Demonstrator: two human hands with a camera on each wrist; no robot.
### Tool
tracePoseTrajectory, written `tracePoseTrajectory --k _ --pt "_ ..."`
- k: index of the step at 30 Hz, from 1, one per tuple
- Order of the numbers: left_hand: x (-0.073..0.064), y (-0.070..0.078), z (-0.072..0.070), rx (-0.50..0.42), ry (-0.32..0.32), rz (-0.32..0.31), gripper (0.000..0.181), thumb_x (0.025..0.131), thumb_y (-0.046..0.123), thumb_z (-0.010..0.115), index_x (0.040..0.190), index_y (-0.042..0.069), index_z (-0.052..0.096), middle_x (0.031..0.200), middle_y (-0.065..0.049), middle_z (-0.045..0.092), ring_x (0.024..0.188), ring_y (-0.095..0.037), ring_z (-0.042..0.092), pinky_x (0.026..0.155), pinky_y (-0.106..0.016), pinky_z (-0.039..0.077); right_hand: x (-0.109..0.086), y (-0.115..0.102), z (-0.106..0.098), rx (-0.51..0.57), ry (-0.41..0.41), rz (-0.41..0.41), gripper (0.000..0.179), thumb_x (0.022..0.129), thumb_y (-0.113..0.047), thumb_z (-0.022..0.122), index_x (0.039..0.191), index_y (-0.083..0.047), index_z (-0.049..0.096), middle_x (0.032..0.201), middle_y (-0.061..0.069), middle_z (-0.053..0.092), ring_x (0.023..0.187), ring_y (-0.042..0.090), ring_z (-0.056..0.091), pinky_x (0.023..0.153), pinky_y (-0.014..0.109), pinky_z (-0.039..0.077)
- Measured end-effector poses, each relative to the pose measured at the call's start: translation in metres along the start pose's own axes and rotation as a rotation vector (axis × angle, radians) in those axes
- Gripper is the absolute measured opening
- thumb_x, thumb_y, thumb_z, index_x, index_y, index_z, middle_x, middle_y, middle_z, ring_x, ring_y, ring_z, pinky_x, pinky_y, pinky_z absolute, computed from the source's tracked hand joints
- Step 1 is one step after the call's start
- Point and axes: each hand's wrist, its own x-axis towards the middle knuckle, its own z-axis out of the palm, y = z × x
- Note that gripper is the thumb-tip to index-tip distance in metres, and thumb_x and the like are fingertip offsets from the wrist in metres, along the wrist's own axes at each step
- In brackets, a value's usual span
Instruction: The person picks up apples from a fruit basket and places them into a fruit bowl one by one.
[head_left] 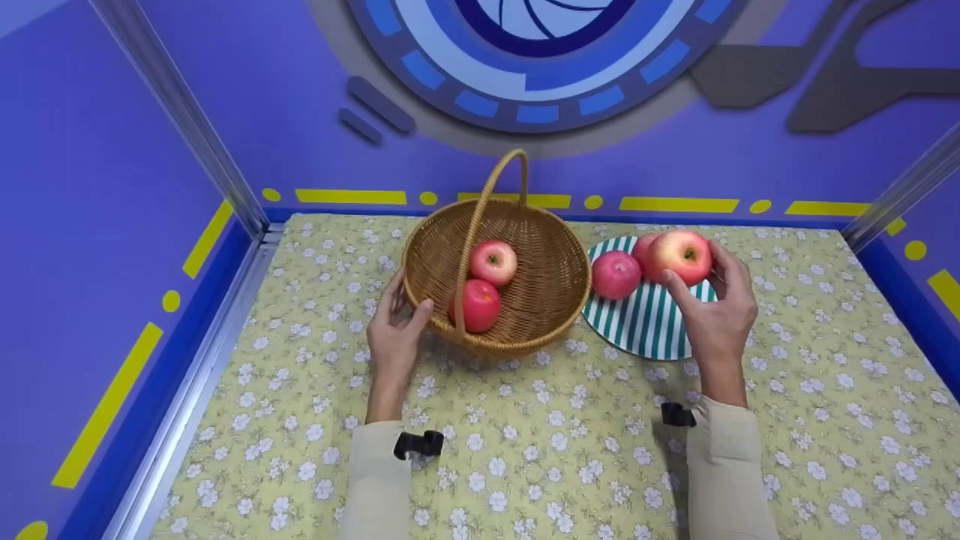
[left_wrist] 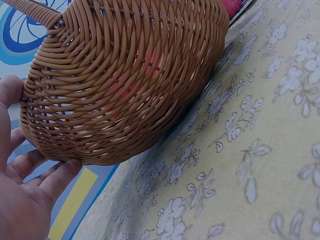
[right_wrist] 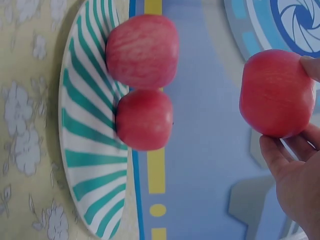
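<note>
A brown wicker basket [head_left: 551, 300] with a tall arched handle stands on the cloth, with two red apples [head_left: 493, 261] inside. My left hand [head_left: 394, 337] holds its near left side, thumb by the rim and fingers against the outer weave [left_wrist: 125, 75]. My right hand [head_left: 720, 315] grips a red-yellow apple [head_left: 679, 257] between thumb and fingers, raised above a green-and-white striped plate [head_left: 645, 322]. On that plate sit two more red apples [right_wrist: 142, 51], side by side; the held apple partly covers one of them in the head view.
A yellow floral cloth [head_left: 525, 465] covers the table. Purple-blue panels [head_left: 285, 135] with yellow dashes stand behind and at both sides. A metal rail [head_left: 195, 397] runs along the left edge. The basket's handle [head_left: 476, 225] arches over its opening.
</note>
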Motion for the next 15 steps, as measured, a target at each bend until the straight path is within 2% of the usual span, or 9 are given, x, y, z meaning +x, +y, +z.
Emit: tracePoseTrajectory --k 5,9,15 --pt "0.000 0.000 0.000 0.019 0.003 -0.008 0.067 0.097 0.021 0.082 0.157 0.021 0.054 0.160 -0.009 0.051 0.144 -0.026 0.051 0.112 -0.031 0.051 0.003 0.011 -0.007 0.006 0.025 0.032 0.068 0.084 -0.005 0.091 0.145 -0.001 0.063 0.139 0.010 0.061 0.126 0.020 0.061 0.112 0.029 0.050" --pt "0.001 0.001 0.000 0.020 0.000 -0.010 0.067 0.097 0.022 0.082 0.157 0.021 0.054 0.160 -0.009 0.050 0.145 -0.027 0.050 0.113 -0.032 0.050 0.003 0.014 -0.010 -0.042 0.046 0.066 0.067 0.086 -0.005 0.089 0.146 0.000 0.061 0.140 0.012 0.061 0.127 0.022 0.061 0.113 0.029 0.050" --pt "0.000 0.001 0.000 0.027 0.003 -0.003 0.067 0.096 0.022 0.082 0.157 0.021 0.054 0.159 -0.009 0.051 0.144 -0.026 0.051 0.112 -0.032 0.051 0.000 -0.002 -0.013 -0.080 0.060 0.112 0.065 0.089 -0.003 0.086 0.147 0.005 0.058 0.142 0.018 0.059 0.129 0.027 0.060 0.114 0.030 0.049"
